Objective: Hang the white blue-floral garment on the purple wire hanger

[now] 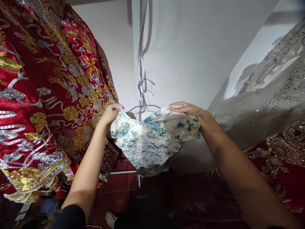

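Note:
A white short-sleeved dress with a blue, green and yellow floral print [150,136] hangs in front of me on a purple hanger [143,99]. The hanger's hook is caught on a white ring or strap at the wall. My left hand [112,113] pinches the dress at its left shoulder. At the right shoulder, my right hand [186,108] grips the fabric between thumb and fingers. Between the two hands the neckline lies stretched, and the hanger's arms run down inside it. The lower part of the dress falls away from view.
Red garments with gold and silver embroidery [71,79] hang close on the left. A pale sheer beaded gown [269,86] and a red beaded garment [288,171] are on the right. Behind stands a white wall [186,47]; dark red tiles [116,183] cover the floor.

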The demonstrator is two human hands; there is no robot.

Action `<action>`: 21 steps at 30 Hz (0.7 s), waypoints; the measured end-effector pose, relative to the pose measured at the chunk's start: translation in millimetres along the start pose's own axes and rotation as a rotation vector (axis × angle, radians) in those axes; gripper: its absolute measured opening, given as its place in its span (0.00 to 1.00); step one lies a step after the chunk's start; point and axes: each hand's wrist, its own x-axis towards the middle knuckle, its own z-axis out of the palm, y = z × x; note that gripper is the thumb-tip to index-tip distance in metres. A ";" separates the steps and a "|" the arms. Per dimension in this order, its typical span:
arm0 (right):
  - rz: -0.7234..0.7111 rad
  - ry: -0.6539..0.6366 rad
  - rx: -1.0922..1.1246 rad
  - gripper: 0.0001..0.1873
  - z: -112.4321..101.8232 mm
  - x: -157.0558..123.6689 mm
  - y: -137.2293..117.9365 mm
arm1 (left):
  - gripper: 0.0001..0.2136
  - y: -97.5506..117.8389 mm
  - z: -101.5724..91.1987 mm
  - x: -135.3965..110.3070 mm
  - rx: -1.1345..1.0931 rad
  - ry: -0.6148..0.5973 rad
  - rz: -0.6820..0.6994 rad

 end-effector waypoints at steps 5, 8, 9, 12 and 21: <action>-0.018 -0.042 0.021 0.25 -5.3 1.3 8.4 | 0.03 -22.9 9.8 38.0 0.104 -0.127 -0.187; -0.028 -0.049 0.002 0.23 -9.9 2.0 7.3 | 0.04 -25.1 10.9 37.3 0.120 -0.009 -0.214; -0.030 -0.045 0.012 0.22 -9.6 2.3 7.5 | 0.02 -21.8 10.6 36.9 0.108 0.035 -0.202; -0.031 -0.047 0.073 0.22 -3.6 2.7 10.4 | 0.10 -6.8 9.1 38.6 0.025 0.119 -0.145; 0.012 -0.012 0.113 0.23 3.3 -5.7 6.3 | 0.03 -23.7 -1.9 1.8 -0.028 -0.040 -0.261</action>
